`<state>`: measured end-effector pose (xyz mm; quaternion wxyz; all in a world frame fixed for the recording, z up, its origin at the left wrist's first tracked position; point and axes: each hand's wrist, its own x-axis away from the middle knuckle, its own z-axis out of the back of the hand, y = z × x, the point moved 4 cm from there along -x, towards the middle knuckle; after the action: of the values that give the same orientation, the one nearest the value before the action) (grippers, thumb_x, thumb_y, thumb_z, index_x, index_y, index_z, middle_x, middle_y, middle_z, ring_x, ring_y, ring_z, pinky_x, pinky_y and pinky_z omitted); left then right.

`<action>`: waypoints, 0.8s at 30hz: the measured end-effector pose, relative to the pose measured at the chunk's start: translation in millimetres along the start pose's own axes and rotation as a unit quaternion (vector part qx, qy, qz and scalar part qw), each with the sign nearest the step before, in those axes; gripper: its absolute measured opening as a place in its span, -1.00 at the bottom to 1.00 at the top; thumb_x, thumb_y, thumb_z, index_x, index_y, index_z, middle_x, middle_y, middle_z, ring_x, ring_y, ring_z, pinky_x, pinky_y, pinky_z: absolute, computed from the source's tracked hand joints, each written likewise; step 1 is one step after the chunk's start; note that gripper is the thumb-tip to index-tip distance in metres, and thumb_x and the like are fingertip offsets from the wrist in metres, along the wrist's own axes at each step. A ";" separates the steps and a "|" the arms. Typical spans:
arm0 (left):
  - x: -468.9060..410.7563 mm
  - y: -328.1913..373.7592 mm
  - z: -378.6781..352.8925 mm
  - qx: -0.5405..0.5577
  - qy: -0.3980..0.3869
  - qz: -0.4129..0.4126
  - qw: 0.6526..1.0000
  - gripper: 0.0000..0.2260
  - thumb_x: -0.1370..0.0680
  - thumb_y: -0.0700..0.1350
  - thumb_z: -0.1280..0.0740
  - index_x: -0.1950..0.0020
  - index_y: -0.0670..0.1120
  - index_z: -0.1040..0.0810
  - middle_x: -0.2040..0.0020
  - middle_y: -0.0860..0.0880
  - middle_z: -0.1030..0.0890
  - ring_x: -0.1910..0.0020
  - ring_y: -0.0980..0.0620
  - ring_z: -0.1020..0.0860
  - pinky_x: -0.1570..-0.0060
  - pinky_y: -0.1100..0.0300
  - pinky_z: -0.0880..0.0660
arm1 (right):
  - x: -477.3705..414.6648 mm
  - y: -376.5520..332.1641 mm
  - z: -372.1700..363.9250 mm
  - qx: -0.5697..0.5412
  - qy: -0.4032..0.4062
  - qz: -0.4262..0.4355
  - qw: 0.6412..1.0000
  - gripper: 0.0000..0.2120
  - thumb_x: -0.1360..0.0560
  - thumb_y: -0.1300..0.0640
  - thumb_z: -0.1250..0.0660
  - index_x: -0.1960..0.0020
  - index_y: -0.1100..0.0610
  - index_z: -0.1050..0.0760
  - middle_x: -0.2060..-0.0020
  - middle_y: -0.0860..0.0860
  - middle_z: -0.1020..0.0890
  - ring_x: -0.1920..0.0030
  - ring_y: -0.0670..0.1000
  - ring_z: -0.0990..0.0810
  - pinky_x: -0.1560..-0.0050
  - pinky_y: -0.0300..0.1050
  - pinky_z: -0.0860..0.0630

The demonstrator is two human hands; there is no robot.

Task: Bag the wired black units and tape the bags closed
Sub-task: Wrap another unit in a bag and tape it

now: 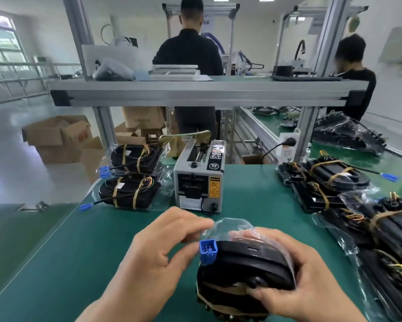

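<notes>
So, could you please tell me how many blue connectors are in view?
4: a connector on the held unit, two at the table's left edge, one far right. The bagged piles may hide more.

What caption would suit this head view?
Left hand pinches a clear plastic bag while right hand grips the black wired unit with blue plug, before a grey tape dispenser on the green mat.

One wide-angle camera, worn on the head, looked forward and down along the worktop (67,263). It sat close above the left hand (153,259) and right hand (311,284), low in frame; the dispenser (198,180) stood beyond, the shelf (207,94) farther back.
</notes>
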<state>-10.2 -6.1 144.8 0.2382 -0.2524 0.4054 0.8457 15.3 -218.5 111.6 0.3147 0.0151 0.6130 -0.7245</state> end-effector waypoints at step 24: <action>-6.3 -34.8 -12.2 0.185 0.067 0.198 0.960 -0.92 -0.47 -0.12 -0.38 0.23 0.00 -0.58 0.33 0.09 -0.52 0.37 0.16 -0.41 0.33 0.37 -0.36 | -11.2 7.6 -8.0 -0.017 -0.048 -0.056 0.997 -0.38 -0.25 0.33 -0.56 -0.26 0.00 -0.58 -0.13 0.06 -0.68 -0.14 0.09 -0.67 -0.14 -0.17 -0.57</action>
<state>18.6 2.2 122.5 0.0806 -0.1748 0.6115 0.7675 25.0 -206.9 107.5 0.3028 -0.0592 0.6091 -0.7306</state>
